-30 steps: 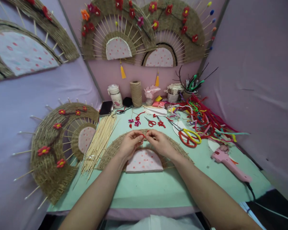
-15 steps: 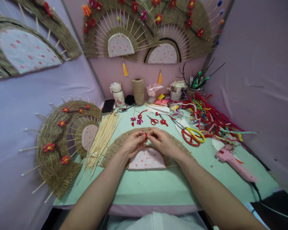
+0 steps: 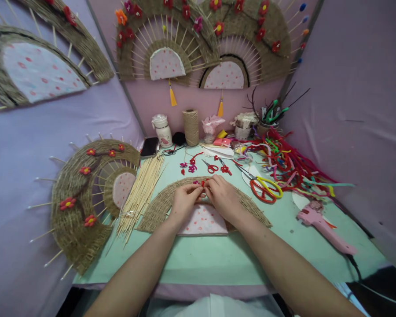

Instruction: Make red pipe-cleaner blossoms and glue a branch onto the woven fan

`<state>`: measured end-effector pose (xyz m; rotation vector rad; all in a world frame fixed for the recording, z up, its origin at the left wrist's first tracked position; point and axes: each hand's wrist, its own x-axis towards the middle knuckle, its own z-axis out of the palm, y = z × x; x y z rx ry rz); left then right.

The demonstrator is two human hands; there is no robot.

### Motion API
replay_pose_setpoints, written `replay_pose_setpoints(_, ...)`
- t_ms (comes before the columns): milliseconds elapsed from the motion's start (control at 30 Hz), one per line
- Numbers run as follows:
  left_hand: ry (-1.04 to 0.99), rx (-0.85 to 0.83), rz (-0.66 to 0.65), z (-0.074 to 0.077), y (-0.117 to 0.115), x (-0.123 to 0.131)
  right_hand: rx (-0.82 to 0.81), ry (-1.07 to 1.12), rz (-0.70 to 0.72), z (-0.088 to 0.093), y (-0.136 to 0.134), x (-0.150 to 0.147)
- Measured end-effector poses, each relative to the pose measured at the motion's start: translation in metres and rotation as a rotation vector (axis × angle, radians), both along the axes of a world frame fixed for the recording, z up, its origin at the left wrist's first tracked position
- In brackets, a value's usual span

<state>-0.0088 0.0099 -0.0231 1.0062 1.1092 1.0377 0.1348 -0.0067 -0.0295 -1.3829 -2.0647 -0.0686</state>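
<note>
One red flower [image 3: 202,183] pinched between left hand [image 3: 185,200], right hand [image 3: 221,196].

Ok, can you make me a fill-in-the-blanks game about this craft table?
The tiny piece pinched between the left hand and the right hand is coloured ____.
The glue gun is coloured ____.
The bundle of thin sticks lies to the ____ of the woven fan under the hands.
Missing words: red; pink; left.
</note>
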Motion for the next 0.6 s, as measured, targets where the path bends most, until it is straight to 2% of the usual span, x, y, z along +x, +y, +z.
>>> replay_pose_setpoints(200,-0.147,-0.087,-0.06,0.0015,0.0027,-0.0019,0.032,-0.042,0.005,-0.0004,0.0005,-0.0006)
replay_pose_setpoints(500,0.023,0.005,-0.009,0.001,0.0018,-0.0015,-0.003,0.012,0.032,-0.0004,-0.0012,-0.0005)
replay_pose_setpoints(600,-0.066,-0.029,-0.039,0.0033,0.0033,-0.0037,-0.055,0.188,0.063,-0.0004,-0.0008,-0.0004)
